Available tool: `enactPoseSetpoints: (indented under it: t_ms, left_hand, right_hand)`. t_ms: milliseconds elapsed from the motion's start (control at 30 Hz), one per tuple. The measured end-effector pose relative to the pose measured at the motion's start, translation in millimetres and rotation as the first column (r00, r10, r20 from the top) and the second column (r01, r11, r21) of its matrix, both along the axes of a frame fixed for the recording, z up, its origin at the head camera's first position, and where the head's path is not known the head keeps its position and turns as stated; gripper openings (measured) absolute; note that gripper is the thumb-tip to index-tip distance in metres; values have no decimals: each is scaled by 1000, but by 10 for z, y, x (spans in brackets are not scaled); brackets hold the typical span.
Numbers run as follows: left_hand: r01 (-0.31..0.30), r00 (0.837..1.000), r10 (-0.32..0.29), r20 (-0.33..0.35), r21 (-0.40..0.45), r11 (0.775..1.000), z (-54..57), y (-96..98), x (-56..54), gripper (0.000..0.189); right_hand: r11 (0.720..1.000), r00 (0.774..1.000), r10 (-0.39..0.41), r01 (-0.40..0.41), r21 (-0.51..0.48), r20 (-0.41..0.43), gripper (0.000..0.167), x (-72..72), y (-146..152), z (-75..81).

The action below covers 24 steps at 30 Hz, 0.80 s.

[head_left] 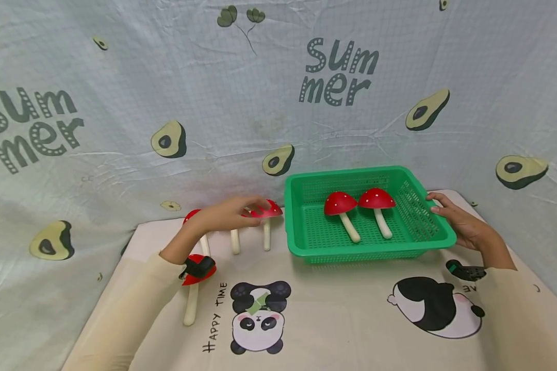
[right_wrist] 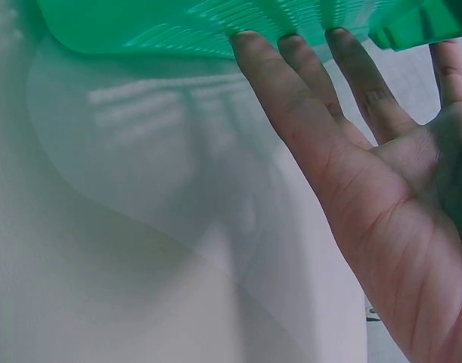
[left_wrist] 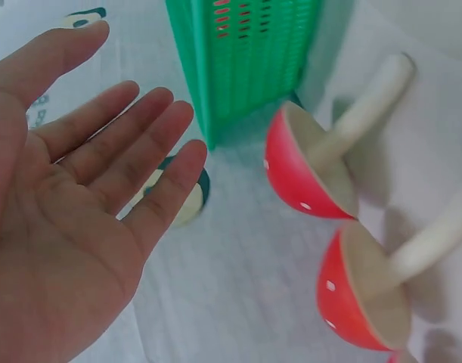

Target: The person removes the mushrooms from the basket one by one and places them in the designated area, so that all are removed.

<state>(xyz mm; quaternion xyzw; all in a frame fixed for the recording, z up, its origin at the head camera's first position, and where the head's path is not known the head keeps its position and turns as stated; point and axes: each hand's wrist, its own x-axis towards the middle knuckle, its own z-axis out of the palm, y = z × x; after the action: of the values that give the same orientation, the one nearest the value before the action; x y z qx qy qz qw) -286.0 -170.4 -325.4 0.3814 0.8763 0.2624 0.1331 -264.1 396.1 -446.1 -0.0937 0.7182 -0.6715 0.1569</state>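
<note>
My left hand (head_left: 234, 212) hovers over the toy mushrooms left of the green basket. In the left wrist view its palm (left_wrist: 72, 219) is bare and the fingers are extended. Nearest to it are a red-capped mushroom (head_left: 266, 232) and another mushroom (head_left: 234, 242), partly hidden by the hand. My right hand (head_left: 464, 224) is at the right side of the green basket (head_left: 362, 251), its straight fingertips touching the slotted wall in the right wrist view. Inside the basket lie a left mushroom (head_left: 340, 204) and a right mushroom (head_left: 377, 199), both with white-dotted red caps and cream stems.
Farther left lie a mushroom (head_left: 205, 246) half behind the left wrist and a nearer mushroom (head_left: 192, 304) partly covered by the forearm. The table cloth (head_left: 334, 309) carries panda prints. A cloth backdrop (head_left: 232, 103) with avocado prints rises behind the table.
</note>
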Motion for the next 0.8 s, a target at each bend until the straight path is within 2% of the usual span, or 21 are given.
enactPoseSetpoints:
  t_ms: [233, 433, 600, 800]
  left_hand:
    - [47, 998, -49, -41, -38, 998, 99, 242, -86, 39]
    - [116, 993, -116, 4, -25, 993, 131, 402, -165, 36]
    - [181, 983, -180, 14, -64, 981, 140, 525, -240, 36]
    - [209, 977, -203, 64, -107, 972, 162, 678, -328, 37]
  right_hand:
    - [1000, 1000, 8, -8, -7, -12, 27, -2, 11, -9]
    - [1000, 1000, 10, -10, 3, -16, 26, -6, 1, 3]
    - [1000, 1000, 12, -12, -9, -6, 26, -13, 4, 4]
    - [1000, 1000, 7, -7, -22, 7, 25, -10, 8, 4]
